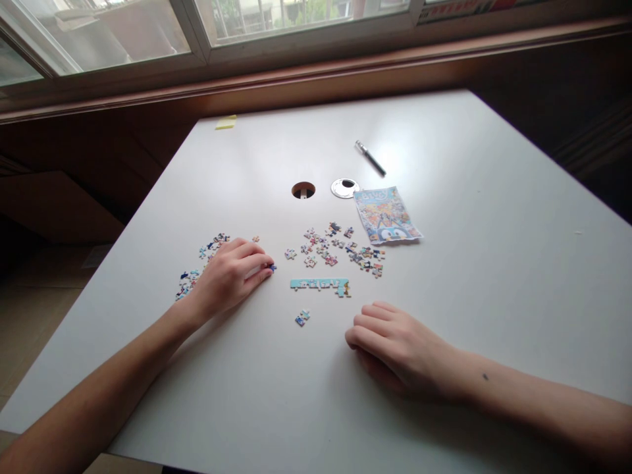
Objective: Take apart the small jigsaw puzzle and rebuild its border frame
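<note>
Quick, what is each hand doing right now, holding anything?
Left hand: fingers pinching a puzzle piece on the table.
Right hand: loosely curled, resting on the table, holding nothing visible.

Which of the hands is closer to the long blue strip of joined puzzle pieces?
Left, but only slightly. The left hand rests just left of the blue strip, fingertips pointing toward it. The right hand lies below and to the strip's right, curled on the table.

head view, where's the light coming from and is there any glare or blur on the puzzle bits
Head view: daylight enters through the window at the top; a soft bright sheen lies on the white table around the cable hole; the puzzle pieces are too small for detail; the left hand and right hand cast faint shadows.
</note>
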`<state>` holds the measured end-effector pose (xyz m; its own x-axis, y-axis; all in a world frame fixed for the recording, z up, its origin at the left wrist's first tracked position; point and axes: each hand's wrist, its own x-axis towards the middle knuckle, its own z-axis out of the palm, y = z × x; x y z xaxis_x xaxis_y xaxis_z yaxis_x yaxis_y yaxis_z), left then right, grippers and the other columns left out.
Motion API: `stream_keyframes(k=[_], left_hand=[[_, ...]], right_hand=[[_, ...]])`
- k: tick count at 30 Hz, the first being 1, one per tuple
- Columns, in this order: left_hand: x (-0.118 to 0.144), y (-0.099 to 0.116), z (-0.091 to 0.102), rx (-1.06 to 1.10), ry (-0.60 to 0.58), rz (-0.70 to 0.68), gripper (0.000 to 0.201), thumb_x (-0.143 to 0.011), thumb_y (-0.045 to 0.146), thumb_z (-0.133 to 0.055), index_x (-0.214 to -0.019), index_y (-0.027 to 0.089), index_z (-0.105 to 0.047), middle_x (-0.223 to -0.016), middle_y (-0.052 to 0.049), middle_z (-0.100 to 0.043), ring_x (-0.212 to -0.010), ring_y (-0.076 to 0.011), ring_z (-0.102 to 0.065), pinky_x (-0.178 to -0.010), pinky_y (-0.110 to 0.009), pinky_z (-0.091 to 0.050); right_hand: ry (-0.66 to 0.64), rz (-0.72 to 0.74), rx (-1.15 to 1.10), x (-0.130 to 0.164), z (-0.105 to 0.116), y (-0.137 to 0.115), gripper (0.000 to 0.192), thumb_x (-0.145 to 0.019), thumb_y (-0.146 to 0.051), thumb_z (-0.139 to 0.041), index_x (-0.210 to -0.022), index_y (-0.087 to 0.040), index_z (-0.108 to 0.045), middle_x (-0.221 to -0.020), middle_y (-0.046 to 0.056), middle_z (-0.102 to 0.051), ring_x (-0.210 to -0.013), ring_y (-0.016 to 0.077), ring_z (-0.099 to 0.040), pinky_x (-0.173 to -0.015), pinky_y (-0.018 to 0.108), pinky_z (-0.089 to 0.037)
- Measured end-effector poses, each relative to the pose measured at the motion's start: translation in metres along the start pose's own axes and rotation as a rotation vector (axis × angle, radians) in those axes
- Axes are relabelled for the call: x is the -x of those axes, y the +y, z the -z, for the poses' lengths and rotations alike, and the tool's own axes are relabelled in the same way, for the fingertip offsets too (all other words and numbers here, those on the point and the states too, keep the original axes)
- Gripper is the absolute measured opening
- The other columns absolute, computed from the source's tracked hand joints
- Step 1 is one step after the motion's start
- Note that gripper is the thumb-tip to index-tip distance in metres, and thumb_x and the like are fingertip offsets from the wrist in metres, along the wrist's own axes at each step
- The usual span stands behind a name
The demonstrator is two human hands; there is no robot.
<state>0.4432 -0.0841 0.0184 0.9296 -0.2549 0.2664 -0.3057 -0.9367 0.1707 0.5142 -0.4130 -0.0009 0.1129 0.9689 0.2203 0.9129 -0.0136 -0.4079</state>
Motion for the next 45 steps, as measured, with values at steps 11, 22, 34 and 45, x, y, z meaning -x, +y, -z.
stream_keyframes(k=[11,22,34,45], left_hand=[[-0.005,0.03,0.012,-0.076,0.273,-0.263,0.012,-0.091,0.019,-0.062,-0.079,0.019,-0.062,-0.073,-0.002,-0.064,-0.069,-0.0161,-0.055,-0.066,-0.033,-0.044],[0.03,0.081,-0.016,0.049,0.129,-0.359,0.024,-0.085,0.014,-0.064,-0.109,0.013,-0.065,-0.097,-0.011,-0.071,-0.09,-0.0233,-0.065,-0.073,-0.037,-0.057],[0.022,0.079,-0.018,0.105,0.096,-0.337,0.035,-0.085,0.011,-0.058,-0.12,0.004,-0.063,-0.12,-0.018,-0.068,-0.11,-0.0285,-0.063,-0.09,-0.041,-0.06],[0.019,0.071,-0.021,0.103,0.118,-0.331,0.035,-0.088,0.011,-0.054,-0.122,0.005,-0.06,-0.122,-0.018,-0.066,-0.112,-0.0286,-0.061,-0.091,-0.042,-0.059]], right_hand=[[-0.004,-0.005,-0.011,0.001,-0.002,0.001,0.011,-0.089,-0.01,-0.043,-0.087,-0.019,-0.05,-0.077,0.003,-0.051,-0.069,0.017,-0.036,-0.067,0.03,-0.029],[0.01,-0.032,-0.04,0.0,0.002,-0.002,0.012,-0.089,-0.009,-0.045,-0.094,-0.018,-0.051,-0.083,0.005,-0.052,-0.074,0.0179,-0.039,-0.068,0.03,-0.033],[0.099,-0.115,-0.231,-0.006,0.009,-0.002,0.016,-0.088,-0.008,-0.048,-0.099,-0.02,-0.049,-0.087,0.005,-0.055,-0.077,0.0164,-0.049,-0.069,0.028,-0.044],[0.324,0.023,0.155,-0.062,0.0,0.021,0.007,-0.088,-0.017,-0.059,-0.094,-0.019,-0.06,-0.089,0.006,-0.063,-0.086,0.02,-0.05,-0.079,0.035,-0.042]])
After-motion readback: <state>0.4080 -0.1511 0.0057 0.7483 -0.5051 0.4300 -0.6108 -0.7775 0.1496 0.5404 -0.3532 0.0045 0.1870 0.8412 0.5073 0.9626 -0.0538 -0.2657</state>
